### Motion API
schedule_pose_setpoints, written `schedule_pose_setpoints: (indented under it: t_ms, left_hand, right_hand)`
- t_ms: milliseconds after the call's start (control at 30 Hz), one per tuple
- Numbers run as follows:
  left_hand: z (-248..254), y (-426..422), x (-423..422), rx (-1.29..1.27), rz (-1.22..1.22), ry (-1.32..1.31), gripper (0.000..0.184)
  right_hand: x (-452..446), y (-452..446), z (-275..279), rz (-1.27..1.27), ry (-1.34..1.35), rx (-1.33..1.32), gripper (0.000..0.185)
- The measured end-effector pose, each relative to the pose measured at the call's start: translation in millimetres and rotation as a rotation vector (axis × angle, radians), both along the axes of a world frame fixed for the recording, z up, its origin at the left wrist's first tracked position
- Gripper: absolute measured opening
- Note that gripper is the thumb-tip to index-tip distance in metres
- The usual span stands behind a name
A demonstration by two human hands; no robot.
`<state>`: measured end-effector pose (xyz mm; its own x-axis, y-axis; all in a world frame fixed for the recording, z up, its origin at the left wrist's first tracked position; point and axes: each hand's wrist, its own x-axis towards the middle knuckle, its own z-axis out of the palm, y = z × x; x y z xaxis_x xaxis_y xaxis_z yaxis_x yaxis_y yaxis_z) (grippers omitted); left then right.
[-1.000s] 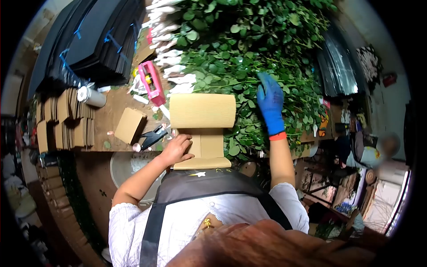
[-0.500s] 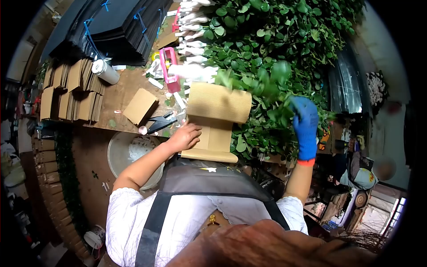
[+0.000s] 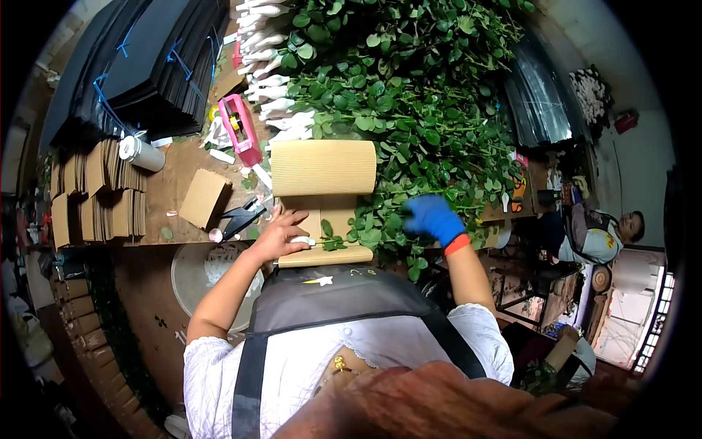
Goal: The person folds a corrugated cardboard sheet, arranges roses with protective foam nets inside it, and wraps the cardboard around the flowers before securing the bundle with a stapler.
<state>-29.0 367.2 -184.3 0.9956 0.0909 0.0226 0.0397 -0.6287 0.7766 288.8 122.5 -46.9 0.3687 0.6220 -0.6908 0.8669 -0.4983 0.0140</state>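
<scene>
A sheet of corrugated cardboard (image 3: 323, 168) lies at the table's front edge, its far and near ends curled over. One leafy stem (image 3: 369, 233) rests across its middle, with a white-wrapped head (image 3: 302, 241) at the left end. My bare left hand (image 3: 281, 234) lies on the cardboard's left side, fingers apart, beside the white head. In a blue glove, my right hand (image 3: 431, 218) is at the stem's leafy right part, its fingers curled and blurred. Beyond the cardboard are piled green stems (image 3: 409, 110) with white-wrapped heads (image 3: 272, 91) along their left side.
Left on the table are a pink tape dispenser (image 3: 240, 130), a black stapler-like tool (image 3: 243, 218), a small cardboard stack (image 3: 205, 199), a white canister (image 3: 142, 154) and black sheets (image 3: 157, 73). A person (image 3: 596, 234) is at the far right.
My right hand reached into the pile, lifted a stem and brought it down onto the cardboard. My left hand stays at the cardboard's left side. A person has come into view at the right.
</scene>
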Motion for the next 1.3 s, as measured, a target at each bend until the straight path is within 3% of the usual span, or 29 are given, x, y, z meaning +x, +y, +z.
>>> schedule_pose_setpoints:
  t_ms: [67, 133, 167, 267, 300, 400, 500, 600, 667, 700, 733, 800, 833, 867, 933, 1000, 1100, 1133, 1200, 1233, 1267, 1300]
  left_hand:
    - [5, -1, 1, 0.004, -0.002, 0.011, 0.034]
    - [6, -1, 0, 0.017, -0.011, 0.012, 0.035]
    - [4, 1, 0, 0.021, -0.030, 0.005, 0.035]
    - [11, -1, 0, 0.034, -0.032, 0.027, 0.034]
    - [11, 0, -1, 0.006, -0.043, 0.035, 0.033]
    - [9, 1, -1, 0.015, -0.055, 0.034, 0.032]
    - [7, -1, -1, 0.040, -0.056, 0.052, 0.031]
    - [3, -1, -1, 0.047, -0.052, 0.003, 0.032]
    - [6, 1, -2, 0.010, -0.059, 0.034, 0.039]
    - [13, -2, -1, -0.026, -0.022, 0.076, 0.053]
    - [15, -5, -1, -0.359, 0.065, 0.151, 0.068]
    - [58, -4, 5, -0.134, 0.110, 0.291, 0.084]
    - [20, -5, 3, -0.167, 0.150, 0.226, 0.098]
    - [-4, -4, -1, 0.079, 0.058, 0.133, 0.106]
    - [5, -7, -2, -0.207, 0.182, 0.026, 0.100]
    - [18, -4, 2, -0.147, 0.096, 0.047, 0.076]
    - [5, -5, -1, -0.064, 0.085, 0.041, 0.059]
    - [9, -5, 0, -0.078, 0.094, 0.045, 0.055]
    - [12, -5, 0, -0.048, 0.079, 0.064, 0.057]
    - [12, -5, 1, -0.036, 0.069, 0.067, 0.058]
    - [12, -4, 2, -0.023, 0.059, 0.067, 0.058]
    - [12, -2, 1, -0.012, 0.049, 0.052, 0.057]
  right_hand:
    - [31, 35, 12, -0.052, -0.198, 0.475, 0.026]
    - [59, 80, 12, 0.138, -0.421, 1.173, 0.021]
    - [71, 101, 10, 0.226, -0.571, 1.213, 0.024]
    - [114, 127, -47, 0.253, -0.662, 0.842, 0.026]
    - [100, 154, -7, -0.051, -0.434, 0.347, 0.026]
    - [94, 134, 16, 0.088, -0.614, 1.318, 0.026]
    - [69, 117, 68, 0.299, -0.609, 1.260, 0.043]
    - [44, 95, 105, 0.256, -0.395, 1.359, 0.049]
    - [8, 71, 135, 0.310, -0.409, 1.229, 0.046]
    - [-4, 56, 133, 0.287, -0.296, 1.078, 0.044]
    - [-13, 43, 130, 0.259, -0.188, 0.929, 0.041]
    - [-18, 10, 76, 0.152, -0.030, 0.865, 0.032]
    - [-16, -4, 43, 0.172, -0.057, 0.731, 0.022]
    - [-22, -11, 21, 0.162, -0.093, 0.629, 0.015]
    - [-20, -24, -34, 0.166, -0.179, 0.406, 0.013]
    - [-25, -26, -64, 0.137, -0.142, 0.348, 0.016]
    - [-13, -13, -39, 0.145, -0.002, 0.278, 0.021]
    - [0, 3, -24, 0.034, -0.033, 0.274, 0.028]
    - [32, 38, -10, -0.151, -0.216, 0.723, 0.024]
    - [49, 61, -6, -0.059, -0.365, 1.039, 0.020]
    - [67, 84, 0, -0.077, -0.305, 1.122, 0.021]
    - [86, 101, -9, 0.031, -0.437, 1.222, 0.023]
